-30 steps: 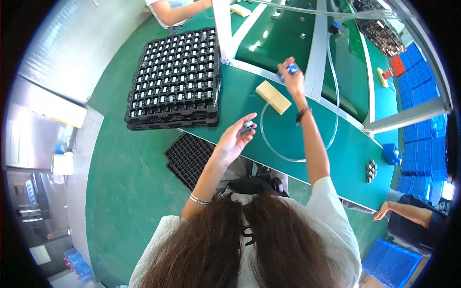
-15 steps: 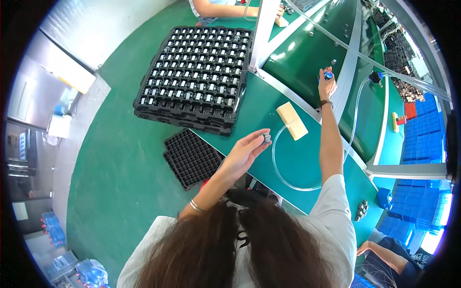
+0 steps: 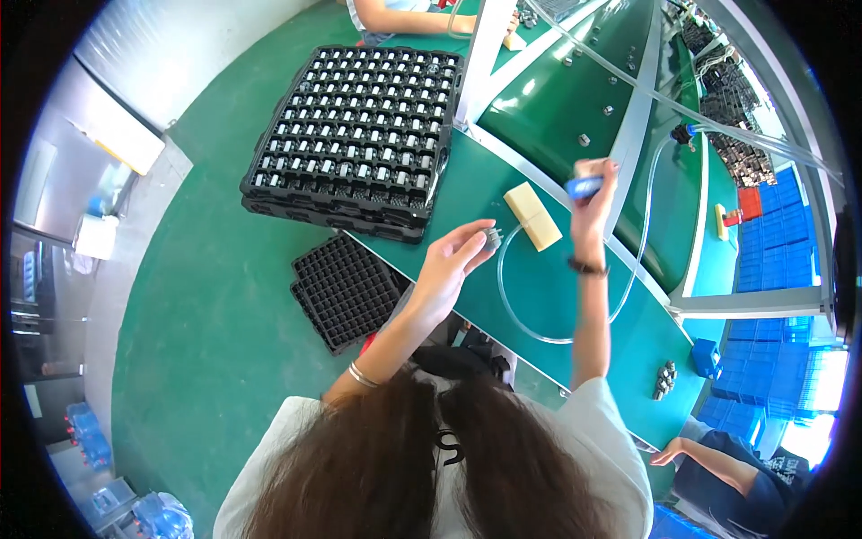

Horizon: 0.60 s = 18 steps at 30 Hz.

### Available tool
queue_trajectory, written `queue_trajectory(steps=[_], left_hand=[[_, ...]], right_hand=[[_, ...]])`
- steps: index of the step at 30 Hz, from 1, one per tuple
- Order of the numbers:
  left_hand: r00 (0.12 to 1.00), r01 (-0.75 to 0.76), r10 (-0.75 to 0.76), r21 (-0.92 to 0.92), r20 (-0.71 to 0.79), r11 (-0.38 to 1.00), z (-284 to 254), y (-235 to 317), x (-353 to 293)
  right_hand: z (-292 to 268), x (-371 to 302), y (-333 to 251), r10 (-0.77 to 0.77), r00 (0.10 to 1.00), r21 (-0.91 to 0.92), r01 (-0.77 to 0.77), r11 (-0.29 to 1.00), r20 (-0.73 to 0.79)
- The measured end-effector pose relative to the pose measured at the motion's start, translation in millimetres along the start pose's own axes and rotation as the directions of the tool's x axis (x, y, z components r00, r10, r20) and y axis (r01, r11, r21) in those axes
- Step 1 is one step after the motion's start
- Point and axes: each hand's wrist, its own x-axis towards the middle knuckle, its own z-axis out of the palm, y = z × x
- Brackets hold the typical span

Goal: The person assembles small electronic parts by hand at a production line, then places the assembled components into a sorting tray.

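Above the green worktable's near edge, my left hand (image 3: pixel 447 269) pinches a small grey metal part (image 3: pixel 491 239) with thin prongs between thumb and fingertips. My right hand (image 3: pixel 593 211), smeared by motion, is raised over the worktable's edge beside the belt, its fingers closed round a small blue object (image 3: pixel 584 187); its kind cannot be made out. Between the hands, a pale yellow block (image 3: pixel 532 216) lies on the worktable, with a clear tube (image 3: pixel 512 310) curving away from it.
A stack of black trays (image 3: pixel 337 208) filled with white-topped parts stands at left. A lower black grid tray (image 3: pixel 346 292) is beside the table. Metal parts (image 3: pixel 584 140) ride the green belt (image 3: pixel 548 112). More parts (image 3: pixel 665 381) lie right. Two co-workers' arms (image 3: pixel 409 20) show.
My right hand has drawn back from the belt toward me, carrying the blue object. My left hand keeps its pinch on the metal part. The whole view has shifted slightly.
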Motion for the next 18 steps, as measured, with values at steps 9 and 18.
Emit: queue_trajectory(steps=[9,18], left_hand=[[0.996,-0.063,0.047,0.215,0.075,0.975,23.5,4.0,-16.9],[0.997,0.011,-0.025,0.196,0.069,0.981,19.0,2.9,-36.7]], right_hand=[[28.2,-164.5,-20.2,0.090,0.968,-0.024,-0.086,0.996,0.235],[10.1,-183.7,-18.8,0.094,0.956,-0.102,-0.068,0.992,0.276]])
